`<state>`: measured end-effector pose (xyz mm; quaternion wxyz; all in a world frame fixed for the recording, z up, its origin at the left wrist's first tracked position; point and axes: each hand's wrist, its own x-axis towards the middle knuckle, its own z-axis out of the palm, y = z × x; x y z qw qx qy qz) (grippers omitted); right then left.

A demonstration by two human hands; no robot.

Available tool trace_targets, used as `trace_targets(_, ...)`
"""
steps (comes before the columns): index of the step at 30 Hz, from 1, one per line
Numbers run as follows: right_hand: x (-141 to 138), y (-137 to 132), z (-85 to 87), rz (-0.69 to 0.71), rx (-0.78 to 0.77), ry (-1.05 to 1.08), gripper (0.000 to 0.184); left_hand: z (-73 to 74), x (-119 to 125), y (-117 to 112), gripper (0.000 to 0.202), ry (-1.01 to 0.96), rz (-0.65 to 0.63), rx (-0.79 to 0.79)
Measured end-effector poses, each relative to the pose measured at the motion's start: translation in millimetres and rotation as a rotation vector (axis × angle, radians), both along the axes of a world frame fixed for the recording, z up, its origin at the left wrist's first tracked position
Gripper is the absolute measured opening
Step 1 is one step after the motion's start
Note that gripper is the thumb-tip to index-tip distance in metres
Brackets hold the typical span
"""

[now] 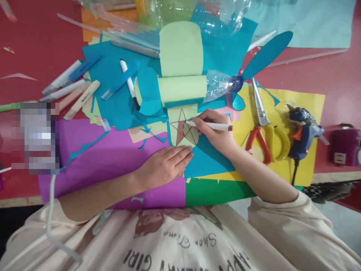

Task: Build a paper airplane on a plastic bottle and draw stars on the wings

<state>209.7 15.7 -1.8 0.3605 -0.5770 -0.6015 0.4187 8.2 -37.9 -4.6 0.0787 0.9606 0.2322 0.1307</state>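
My right hand (216,130) grips a white marker (213,125) with a brown end, its tip on a brown star (182,126) drawn on a pale green paper wing. Part of the star is coloured brown. My left hand (169,163) lies flat, fingers together, at the wing's lower edge. The wing belongs to a model plane made from a plastic bottle (218,86) wrapped in pale green paper (183,90). A second pale green wing (181,49) points away from me. Blue paper blades (266,56) stick out at the bottle's dark blue cap (237,82).
Scissors (262,116) with red and yellow handles and a blue glue gun (303,137) lie on yellow paper at the right. Several markers (81,99) and paper scraps are at the left. Plastic bottles (197,15) lie at the back. A pixelated object (35,139) with a cable is far left.
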Motion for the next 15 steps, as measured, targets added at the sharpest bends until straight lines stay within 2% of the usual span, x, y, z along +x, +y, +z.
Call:
trace_targets(7, -1.1, -0.5, 0.9, -0.013, -0.003, -0.007, 0.024, -0.8, -0.3, 0.3, 0.031, 0.020, -0.003, 0.009)
trace_targets(15, -0.6, -1.5, 3.2, 0.095, 0.029, -0.008, 0.024, -0.3, -0.3, 0.2, 0.031, 0.044, -0.001, 0.027)
